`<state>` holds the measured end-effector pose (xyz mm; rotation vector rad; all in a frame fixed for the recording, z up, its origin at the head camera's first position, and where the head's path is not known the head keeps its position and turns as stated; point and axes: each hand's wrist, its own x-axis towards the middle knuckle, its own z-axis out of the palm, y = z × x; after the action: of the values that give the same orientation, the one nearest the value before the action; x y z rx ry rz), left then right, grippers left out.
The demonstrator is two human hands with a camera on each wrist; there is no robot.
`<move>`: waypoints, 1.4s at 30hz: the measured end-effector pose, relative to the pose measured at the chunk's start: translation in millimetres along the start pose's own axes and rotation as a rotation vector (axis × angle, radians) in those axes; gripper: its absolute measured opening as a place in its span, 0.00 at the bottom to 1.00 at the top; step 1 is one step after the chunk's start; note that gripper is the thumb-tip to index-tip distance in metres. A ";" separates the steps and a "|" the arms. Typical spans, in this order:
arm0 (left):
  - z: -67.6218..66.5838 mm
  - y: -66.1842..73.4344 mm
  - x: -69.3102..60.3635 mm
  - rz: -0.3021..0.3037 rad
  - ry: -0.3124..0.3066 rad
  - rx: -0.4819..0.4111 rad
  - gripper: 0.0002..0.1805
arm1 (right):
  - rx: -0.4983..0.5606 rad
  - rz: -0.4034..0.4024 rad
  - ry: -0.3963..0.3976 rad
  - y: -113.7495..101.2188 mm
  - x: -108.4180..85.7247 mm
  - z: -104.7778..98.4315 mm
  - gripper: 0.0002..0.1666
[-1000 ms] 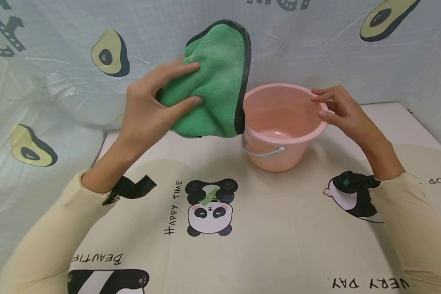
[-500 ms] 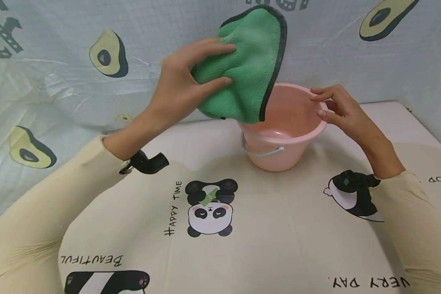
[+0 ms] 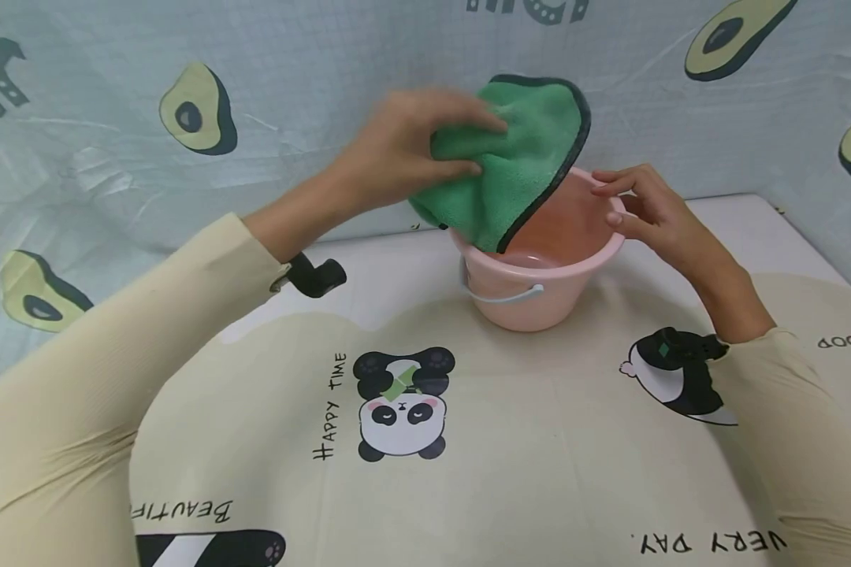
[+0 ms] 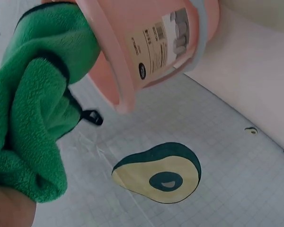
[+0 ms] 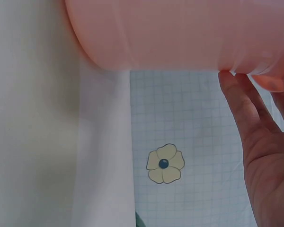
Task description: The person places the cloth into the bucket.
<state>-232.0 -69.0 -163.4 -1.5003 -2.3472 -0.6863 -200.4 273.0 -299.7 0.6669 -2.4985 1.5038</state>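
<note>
A folded green towel [image 3: 532,150] with black edging hangs from my left hand [image 3: 414,146], which pinches it between thumb and fingers. The towel's lower corner overlaps the near left rim of a pink bucket [image 3: 539,303] in the head view. In the left wrist view the towel [image 4: 38,109] shows a small black loop, close against the bucket's rim [image 4: 116,71]. My right hand [image 3: 655,209] grips the bucket's right rim, thumb and fingers around it. From the right wrist view, fingertips of that hand [image 5: 270,156] touch the bucket's side [image 5: 170,38]. The bucket stands upright.
The bucket's pale grey handle [image 3: 503,298] hangs down at its front. A table cover [image 3: 510,441] printed with pandas lies beneath. Behind stands a grey-blue sheet [image 3: 312,71] with avocado prints, close to the table's back edge.
My left hand has carried the towel to the right, first upward and then down over the bucket's left rim. The right hand stays at the rim and the bucket stays in place.
</note>
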 end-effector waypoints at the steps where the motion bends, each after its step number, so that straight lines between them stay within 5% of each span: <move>1: 0.4 -0.8 2.8 0.001 -0.057 0.010 0.19 | 0.000 -0.011 -0.001 0.2 -0.1 -0.4 0.18; 6: 0.7 0.4 19.0 0.003 -0.392 0.046 0.19 | -0.023 -0.066 0.006 1.6 -1.1 -2.7 0.18; 10: 5.3 1.7 32.4 0.023 -0.548 0.041 0.20 | -0.046 -0.057 0.016 0.6 -2.2 -3.4 0.19; 19: 7.7 2.4 60.1 0.094 -0.652 0.010 0.20 | 0.038 -0.146 -0.003 5.6 -1.9 -2.7 0.17; 24: 9.5 0.2 69.7 0.098 -0.680 0.026 0.20 | 0.036 -0.113 -0.005 2.8 -0.8 -1.3 0.16; 30: 17.8 4.0 82.0 0.108 -0.801 0.096 0.20 | 0.030 -0.128 -0.002 4.7 -1.1 -2.1 0.17; 36: 28.2 13.8 91.3 0.059 -0.898 0.118 0.25 | 0.022 -0.099 0.001 3.1 -6.1 -6.6 0.17; 42: 27.6 11.8 82.6 -0.008 -0.870 0.109 0.29 | 0.028 -0.041 -0.009 0.7 -6.4 -6.0 0.18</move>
<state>-255.9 13.7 -145.5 -2.0089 -2.8958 0.1648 -195.6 280.4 -299.5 0.7259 -2.4592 1.5272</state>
